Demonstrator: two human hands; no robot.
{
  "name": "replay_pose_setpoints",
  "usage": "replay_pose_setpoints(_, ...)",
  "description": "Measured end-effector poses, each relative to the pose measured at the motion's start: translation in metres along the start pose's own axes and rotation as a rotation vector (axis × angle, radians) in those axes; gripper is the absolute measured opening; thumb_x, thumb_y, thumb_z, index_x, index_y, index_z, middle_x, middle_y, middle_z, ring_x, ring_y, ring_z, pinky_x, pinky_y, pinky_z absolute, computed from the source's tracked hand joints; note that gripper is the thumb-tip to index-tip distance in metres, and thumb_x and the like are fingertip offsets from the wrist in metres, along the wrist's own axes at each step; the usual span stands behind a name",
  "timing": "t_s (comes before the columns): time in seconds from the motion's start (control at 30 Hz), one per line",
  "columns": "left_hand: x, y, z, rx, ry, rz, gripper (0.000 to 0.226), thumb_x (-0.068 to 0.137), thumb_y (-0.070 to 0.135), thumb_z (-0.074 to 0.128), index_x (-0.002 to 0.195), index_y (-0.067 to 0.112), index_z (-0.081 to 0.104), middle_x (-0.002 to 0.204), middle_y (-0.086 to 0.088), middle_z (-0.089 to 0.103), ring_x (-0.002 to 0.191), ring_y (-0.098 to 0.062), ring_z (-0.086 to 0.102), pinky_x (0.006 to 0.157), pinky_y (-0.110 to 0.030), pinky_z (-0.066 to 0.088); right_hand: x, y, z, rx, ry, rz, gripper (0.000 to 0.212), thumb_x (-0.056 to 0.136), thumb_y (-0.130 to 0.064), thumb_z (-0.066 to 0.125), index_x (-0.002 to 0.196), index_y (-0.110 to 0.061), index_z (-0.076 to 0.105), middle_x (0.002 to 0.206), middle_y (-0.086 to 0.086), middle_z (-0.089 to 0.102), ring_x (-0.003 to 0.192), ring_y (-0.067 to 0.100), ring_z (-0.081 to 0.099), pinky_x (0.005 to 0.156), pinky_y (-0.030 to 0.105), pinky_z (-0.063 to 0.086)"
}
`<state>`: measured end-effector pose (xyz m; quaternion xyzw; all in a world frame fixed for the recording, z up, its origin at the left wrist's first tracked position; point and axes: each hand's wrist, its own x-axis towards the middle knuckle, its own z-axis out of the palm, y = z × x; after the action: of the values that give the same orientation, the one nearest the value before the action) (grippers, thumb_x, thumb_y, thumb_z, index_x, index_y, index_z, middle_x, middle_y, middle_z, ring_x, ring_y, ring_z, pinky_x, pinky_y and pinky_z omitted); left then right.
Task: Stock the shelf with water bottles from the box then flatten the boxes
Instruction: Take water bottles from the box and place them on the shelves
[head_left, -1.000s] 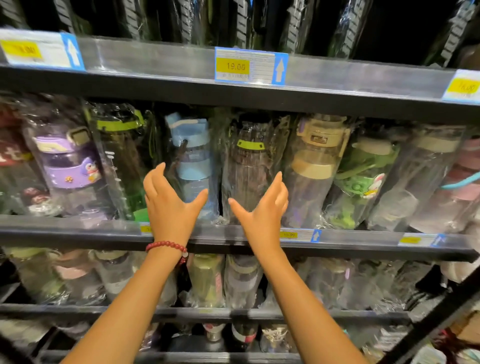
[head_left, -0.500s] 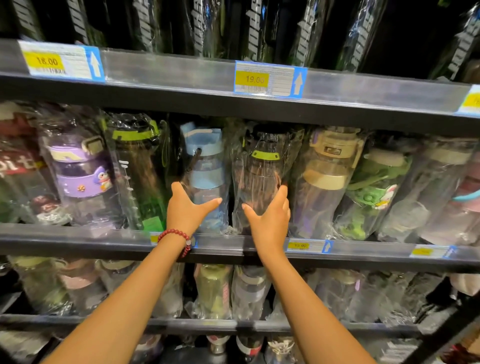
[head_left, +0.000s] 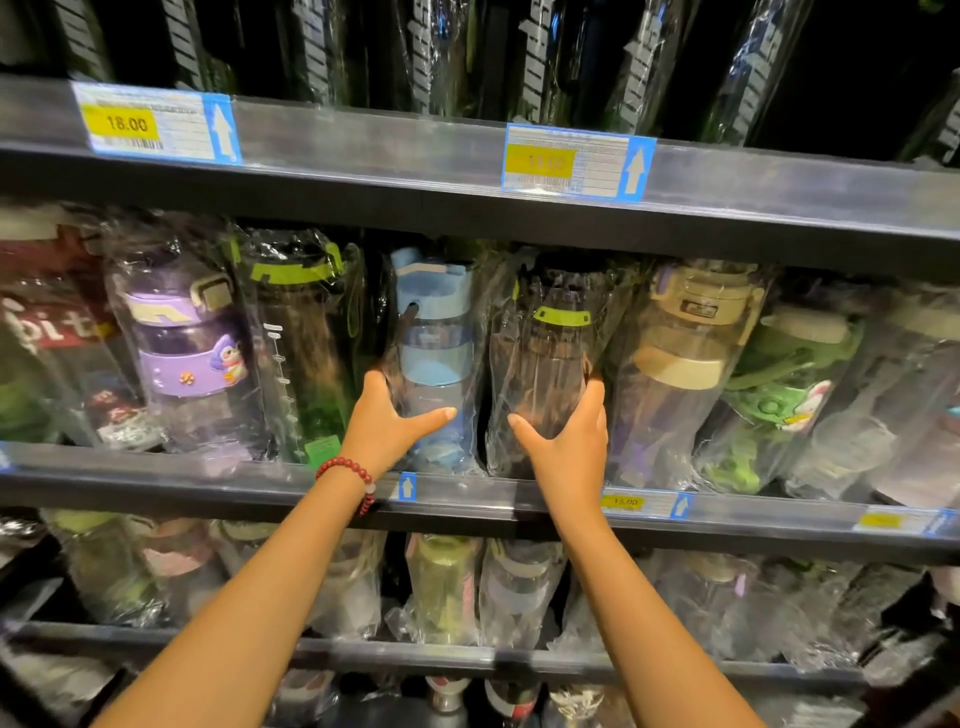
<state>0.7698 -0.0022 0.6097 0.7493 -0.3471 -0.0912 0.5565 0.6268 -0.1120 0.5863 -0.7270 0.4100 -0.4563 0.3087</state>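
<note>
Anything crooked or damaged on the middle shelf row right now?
Nothing damaged. The wrapped bottles at the right end, like the green cartoon-print bottle, lean left, while the blue-lidded bottle stands upright.

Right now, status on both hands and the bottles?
Left hand grips blue bottle. Right hand grips dark green-capped bottle. Both upright on middle shelf. Neighbours packed tight either side.

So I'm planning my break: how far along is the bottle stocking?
Done: the middle shelf looks full of wrapped bottles. In hand: the left hand grips the blue bottle and the right hand the dark bottle with the green band, apparently straightening them. Left: no box is in view, so remaining bottles and flattening can't be judged.
</note>
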Motion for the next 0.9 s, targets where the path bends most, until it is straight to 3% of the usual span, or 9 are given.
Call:
replay_pose_setpoints(0.17,-0.006,0.009,0.000,0.081,0.030,-0.052,0.069,0.069,0.032,0.082,0.112,0.007,0.034,0.112,-0.004,0.050,0.109,-0.025,0.054,0.078,-0.030,0.043,-0.007,-0.004,-0.011,-0.006,-0.014,0.021,0.107,0.073,-0.037,0.080,0.151,-0.011,0.011,0.150,0.015,0.025,0.138,0.032,0.024,0.109,0.046,0.031)
replay_pose_setpoints(0.23,-0.015,0.010,-0.001,0.101,0.054,-0.069,0.091,0.068,0.036,0.082,0.136,0.009,0.027,0.132,-0.009,0.047,0.123,-0.027,0.047,0.091,-0.035,0.044,-0.016,-0.005,-0.015,0.017,0.066,0.004,0.100,0.074,-0.031,0.079,0.150,-0.012,0.018,0.149,0.014,0.028,0.138,0.032,0.025,0.109,0.048,0.030)
replay_pose_setpoints(0.3,-0.032,0.012,-0.005,0.074,0.108,-0.041,0.103,0.068,0.037,0.081,0.147,0.016,0.018,0.142,-0.005,0.042,0.128,-0.021,0.044,0.101,-0.036,0.041,-0.030,-0.006,-0.017,0.048,0.183,-0.049,0.087,0.076,-0.024,0.078,0.146,-0.011,0.028,0.146,0.014,0.034,0.136,0.032,0.029,0.108,0.048,0.032)
replay_pose_setpoints(0.4,-0.054,0.009,-0.019,0.068,0.308,0.082,0.078,0.071,0.031,0.080,0.136,0.024,0.039,0.126,0.003,0.055,0.113,-0.010,0.054,0.097,-0.030,0.045,-0.054,-0.011,-0.011,0.114,0.287,-0.197,0.066,0.079,-0.021,0.070,0.137,-0.009,0.040,0.141,0.013,0.040,0.131,0.028,0.035,0.107,0.041,0.032)
replay_pose_setpoints(0.5,-0.064,0.004,-0.043,0.036,0.584,0.178,0.047,0.073,0.024,0.079,0.114,0.024,0.054,0.103,0.006,0.062,0.093,-0.009,0.060,0.083,-0.031,0.051,-0.073,-0.027,0.004,0.190,0.163,-0.331,0.056,0.081,-0.028,0.060,0.132,-0.012,0.042,0.138,0.009,0.043,0.129,0.020,0.038,0.108,0.024,0.028)
replay_pose_setpoints(0.57,-0.063,-0.005,-0.063,0.072,0.709,0.189,0.041,0.075,0.025,0.077,0.110,0.019,0.057,0.102,0.005,0.060,0.093,-0.013,0.059,0.081,-0.027,0.049,-0.080,-0.041,0.021,0.215,0.023,-0.351,0.056,0.081,-0.027,0.060,0.132,-0.012,0.042,0.135,0.008,0.045,0.126,0.020,0.040,0.106,0.016,0.029)
replay_pose_setpoints(0.67,-0.051,-0.020,-0.095,0.121,0.830,0.129,0.048,0.074,0.029,0.077,0.113,0.016,0.053,0.109,0.004,0.052,0.104,-0.020,0.053,0.088,-0.037,0.047,-0.087,-0.067,0.050,0.224,-0.130,-0.325,0.062,0.078,-0.027,0.062,0.134,-0.009,0.043,0.131,0.007,0.049,0.123,0.021,0.045,0.102,0.027,0.037)
replay_pose_setpoints(0.77,-0.032,-0.034,-0.126,0.161,0.838,0.078,0.065,0.071,0.030,0.079,0.124,0.009,0.047,0.123,-0.007,0.048,0.116,-0.025,0.046,0.097,-0.037,0.040,-0.088,-0.091,0.079,0.197,-0.218,-0.302,0.066,0.082,-0.023,0.069,0.139,-0.010,0.039,0.136,0.005,0.046,0.127,0.018,0.041,0.102,0.019,0.030)
replay_pose_setpoints(0.9,-0.015,-0.055,-0.153,0.171,0.667,0.021,0.086,0.069,0.036,0.080,0.138,0.011,0.035,0.140,-0.007,0.038,0.129,-0.022,0.037,0.103,-0.034,0.033,-0.082,-0.114,0.115,0.138,-0.251,-0.227,0.085,0.081,-0.027,0.073,0.147,-0.009,0.023,0.145,0.010,0.033,0.136,0.025,0.029,0.108,0.035,0.030)
